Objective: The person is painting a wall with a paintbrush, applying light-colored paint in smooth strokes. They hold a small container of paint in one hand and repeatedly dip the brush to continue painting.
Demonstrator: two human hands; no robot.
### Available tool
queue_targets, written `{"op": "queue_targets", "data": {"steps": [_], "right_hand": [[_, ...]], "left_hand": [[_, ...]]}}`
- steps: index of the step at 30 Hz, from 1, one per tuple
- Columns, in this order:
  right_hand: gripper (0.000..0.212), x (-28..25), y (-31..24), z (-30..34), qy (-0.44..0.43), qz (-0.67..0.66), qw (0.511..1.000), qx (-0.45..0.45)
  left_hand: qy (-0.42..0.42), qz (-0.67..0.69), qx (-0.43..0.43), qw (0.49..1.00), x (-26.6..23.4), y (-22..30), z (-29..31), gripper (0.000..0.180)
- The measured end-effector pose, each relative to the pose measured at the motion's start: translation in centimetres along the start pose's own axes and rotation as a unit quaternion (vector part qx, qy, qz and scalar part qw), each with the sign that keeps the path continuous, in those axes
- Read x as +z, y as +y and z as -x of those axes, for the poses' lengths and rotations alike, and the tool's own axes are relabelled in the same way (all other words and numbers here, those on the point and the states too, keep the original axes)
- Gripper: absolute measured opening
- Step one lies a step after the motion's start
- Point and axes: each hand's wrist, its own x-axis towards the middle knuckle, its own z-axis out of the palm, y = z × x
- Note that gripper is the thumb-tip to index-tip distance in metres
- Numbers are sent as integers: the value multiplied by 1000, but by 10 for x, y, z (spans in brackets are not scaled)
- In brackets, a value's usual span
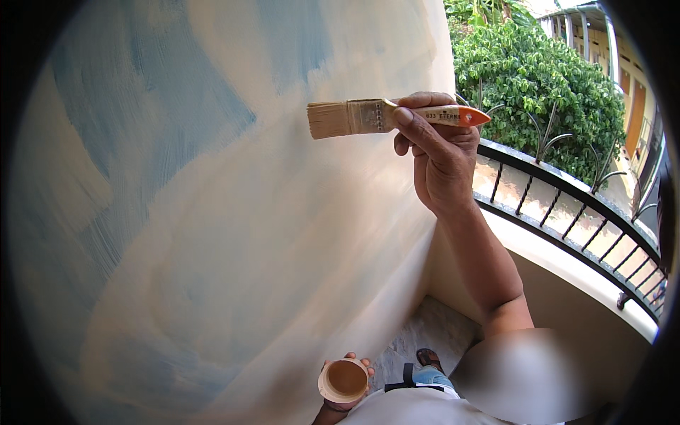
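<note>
A flat paintbrush (368, 116) with a pale wooden handle and an orange tip is pinched between the thumb and fingers of my right hand (443, 152). Its bristles, coated in beige, point left in front of the wall (234, 234); whether they touch it I cannot tell. That wall carries streaky blue and cream paint. Low in the view, my left hand (333, 411) wraps round a small round cup (322, 382) with a light rim. Brownish-beige stuff shows inside the cup, and fingertips curl over its far side.
On the right runs a black metal railing (559, 185) on top of a low parapet (567, 273). Beyond it stand a leafy green bush (531, 85) and a building (634, 106) with posts. A grey tiled floor (432, 329) shows below, with my sandalled foot (429, 358) on it.
</note>
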Motion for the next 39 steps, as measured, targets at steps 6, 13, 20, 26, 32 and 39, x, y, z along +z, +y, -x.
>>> {"op": "queue_targets", "data": {"steps": [6, 13, 20, 26, 32, 39], "right_hand": [[19, -50, 37, -62, -2, 28, 999, 19], [11, -166, 37, -166, 247, 299, 906, -170], [16, -87, 47, -87, -24, 424, 842, -333], [19, -64, 13, -38, -201, 206, 940, -185], [11, -158, 52, -119, 165, 247, 945, -140], [16, -101, 59, -82, 17, 402, 867, -293]], "left_hand": [[-29, -45, 69, 996, 2, -9, -26, 62], [-36, -48, 107, 992, -3, -21, -57, 58], [-15, -70, 127, 989, 2, -34, -86, 57], [-9, -85, 111, 990, 12, -38, -108, 58], [-8, -106, 128, 986, 0, -42, -98, 59], [3, -91, 145, 985, -1, -48, -93, 59]]}}
